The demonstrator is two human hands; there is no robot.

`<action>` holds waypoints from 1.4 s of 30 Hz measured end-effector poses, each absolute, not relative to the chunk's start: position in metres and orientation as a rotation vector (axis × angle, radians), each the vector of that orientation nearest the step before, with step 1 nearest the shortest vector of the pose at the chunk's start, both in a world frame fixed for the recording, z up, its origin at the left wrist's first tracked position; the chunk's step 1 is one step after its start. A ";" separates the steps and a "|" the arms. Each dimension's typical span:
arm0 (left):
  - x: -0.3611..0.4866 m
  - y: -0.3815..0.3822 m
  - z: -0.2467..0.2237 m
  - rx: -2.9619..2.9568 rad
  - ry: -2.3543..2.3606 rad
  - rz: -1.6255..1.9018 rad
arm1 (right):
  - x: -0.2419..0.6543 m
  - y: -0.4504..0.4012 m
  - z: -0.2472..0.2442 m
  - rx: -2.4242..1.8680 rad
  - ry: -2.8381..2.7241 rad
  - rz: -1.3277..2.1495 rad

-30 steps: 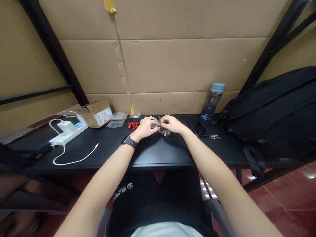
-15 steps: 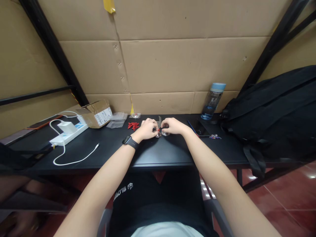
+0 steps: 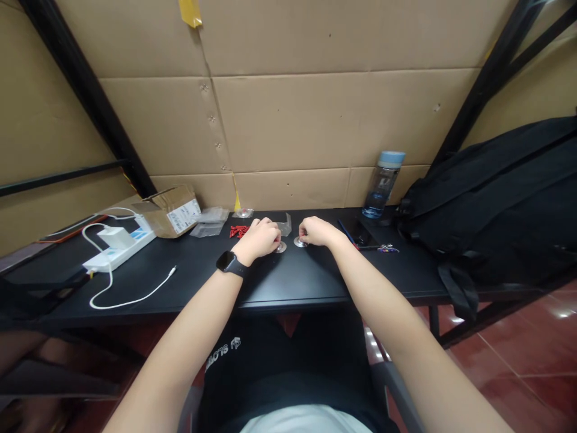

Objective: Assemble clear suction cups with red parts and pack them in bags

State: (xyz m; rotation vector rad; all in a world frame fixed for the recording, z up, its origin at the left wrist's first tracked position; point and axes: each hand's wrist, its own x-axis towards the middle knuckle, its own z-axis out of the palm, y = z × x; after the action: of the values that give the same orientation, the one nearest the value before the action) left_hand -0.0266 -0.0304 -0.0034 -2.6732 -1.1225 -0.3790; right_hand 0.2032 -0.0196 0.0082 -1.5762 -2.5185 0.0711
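My left hand (image 3: 262, 238), with a dark watch on its wrist, has its fingers closed at a small, clear, shiny round disc (image 3: 282, 248) low at the tabletop. My right hand (image 3: 316, 231) pinches a second clear disc (image 3: 298, 242) a short way to the right. A gap separates the two discs. They look like suction cups, but my fingers cover their upper parts. Behind my left hand lies a clear plastic bag (image 3: 285, 224). Several small red pieces (image 3: 238, 231) lie in a pile to the left, partly hidden by that hand.
Clear bags (image 3: 211, 221), an open cardboard box (image 3: 169, 210) and a white power strip (image 3: 119, 249) with cables line the left. A water bottle (image 3: 383, 185), a dark phone (image 3: 360, 233), a keyring (image 3: 387, 248) and a black backpack (image 3: 505, 210) stand or lie at the right.
My hands were close together with the discs nearly touching and a bit of red between them. They have moved apart, each with a disc. The view has shifted slightly.
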 end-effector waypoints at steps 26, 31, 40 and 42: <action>-0.035 -0.007 -0.007 -2.443 -1.369 -1.368 | 0.194 -0.012 0.011 -1.022 -2.005 0.206; -0.027 -0.013 -0.005 -2.534 -1.366 -1.407 | 0.177 -0.017 0.004 -0.967 -1.924 0.349; -0.027 -0.014 -0.009 -2.526 -1.322 -1.379 | 0.173 -0.013 -0.007 -0.817 -1.766 0.838; -0.027 -0.013 -0.010 -2.521 -1.319 -1.358 | 0.173 -0.014 -0.008 -0.823 -1.736 0.879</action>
State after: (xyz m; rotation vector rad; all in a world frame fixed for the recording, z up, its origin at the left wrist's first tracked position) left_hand -0.0275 -0.0131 -0.0101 -2.5211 -1.3185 -1.3580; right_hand 0.1725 -0.0135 -0.0078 -0.8233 -1.7363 0.8790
